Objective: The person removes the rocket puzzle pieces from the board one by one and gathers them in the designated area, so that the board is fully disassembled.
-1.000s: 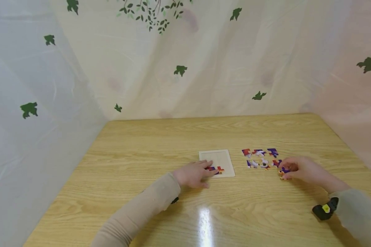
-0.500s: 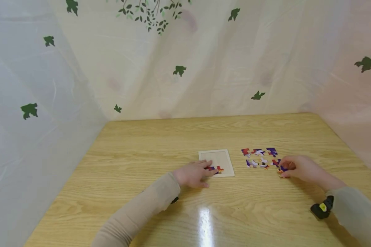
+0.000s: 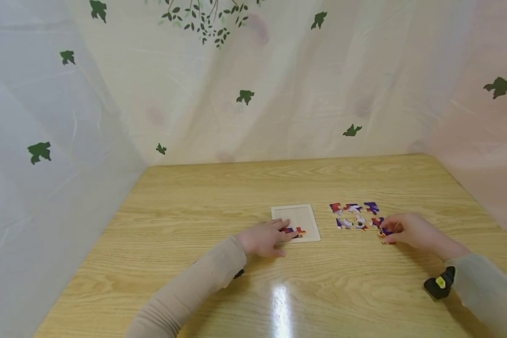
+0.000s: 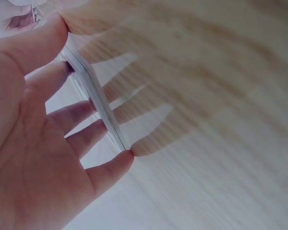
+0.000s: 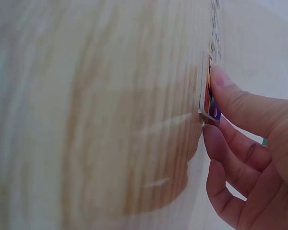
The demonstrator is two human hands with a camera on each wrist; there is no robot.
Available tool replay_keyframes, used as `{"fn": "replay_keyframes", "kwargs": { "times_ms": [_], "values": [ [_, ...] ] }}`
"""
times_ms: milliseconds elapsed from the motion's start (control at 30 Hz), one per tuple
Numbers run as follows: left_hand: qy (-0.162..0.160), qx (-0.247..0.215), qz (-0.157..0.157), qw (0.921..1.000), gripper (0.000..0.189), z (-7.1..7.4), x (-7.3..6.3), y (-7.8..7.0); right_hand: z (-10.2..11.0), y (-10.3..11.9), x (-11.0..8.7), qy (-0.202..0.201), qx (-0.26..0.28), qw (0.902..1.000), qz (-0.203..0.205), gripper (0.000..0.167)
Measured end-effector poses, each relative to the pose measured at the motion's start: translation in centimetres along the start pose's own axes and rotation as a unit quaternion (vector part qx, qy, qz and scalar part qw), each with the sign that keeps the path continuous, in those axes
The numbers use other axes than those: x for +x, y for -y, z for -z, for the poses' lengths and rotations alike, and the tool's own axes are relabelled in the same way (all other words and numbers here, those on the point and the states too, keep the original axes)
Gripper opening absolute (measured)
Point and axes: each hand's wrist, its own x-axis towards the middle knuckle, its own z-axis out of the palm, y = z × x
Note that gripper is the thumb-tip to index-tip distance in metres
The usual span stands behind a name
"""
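My left hand (image 3: 265, 238) lies with spread fingers on the near left part of a pale square puzzle tray (image 3: 315, 231). Joined jigsaw pieces (image 3: 300, 232) in red, orange and purple show at its near edge, partly under the fingers. In the left wrist view, the fingertips of the left hand (image 4: 48, 120) touch the side of the tray (image 4: 103, 105). Farther right, my right hand (image 3: 414, 234) pinches a purple and orange jigsaw piece (image 5: 210, 103) at the tabletop. Thumb and fingers hold it by its edges, with one side tilted up in the right wrist view.
Several loose jigsaw pieces (image 3: 359, 222) lie in two rows between the tray and the right hand. The wooden table (image 3: 194, 202) reaches back to a pale curtain (image 3: 279, 126) with green leaf shapes. Each wrist wears a black device (image 3: 439, 283).
The right hand and its jigsaw piece have shifted only slightly, the piece changing its angle a little. The left hand stays in place on the tray.
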Motion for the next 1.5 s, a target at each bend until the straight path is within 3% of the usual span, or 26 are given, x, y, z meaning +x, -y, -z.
{"fn": "replay_keyframes", "kwargs": {
  "times_ms": [433,767,933,1133,1500],
  "values": [
    [-0.002,-0.005,-0.003,1.0000,0.062,-0.3,0.1,0.3,0.1,0.1,-0.1,0.005,-0.007,0.9999,0.010,0.039],
    [0.000,-0.004,-0.003,1.0000,0.062,-0.4,0.2,0.3,0.3,0.2,-0.1,0.012,-0.002,0.9999,-0.006,0.043],
    [0.002,-0.007,-0.005,1.0000,0.062,-0.4,0.3,0.4,0.8,0.7,0.0,-0.010,-0.003,0.9999,0.003,0.041],
    [0.002,-0.016,-0.007,0.9998,0.063,-0.4,0.2,0.5,1.2,2.1,0.5,-0.036,-0.004,0.9989,0.029,0.035],
    [0.005,-0.041,-0.005,0.9991,0.064,-0.1,0.3,0.4,0.2,6.2,2.5,-0.011,0.015,0.9971,0.074,0.031]
  ]
}}
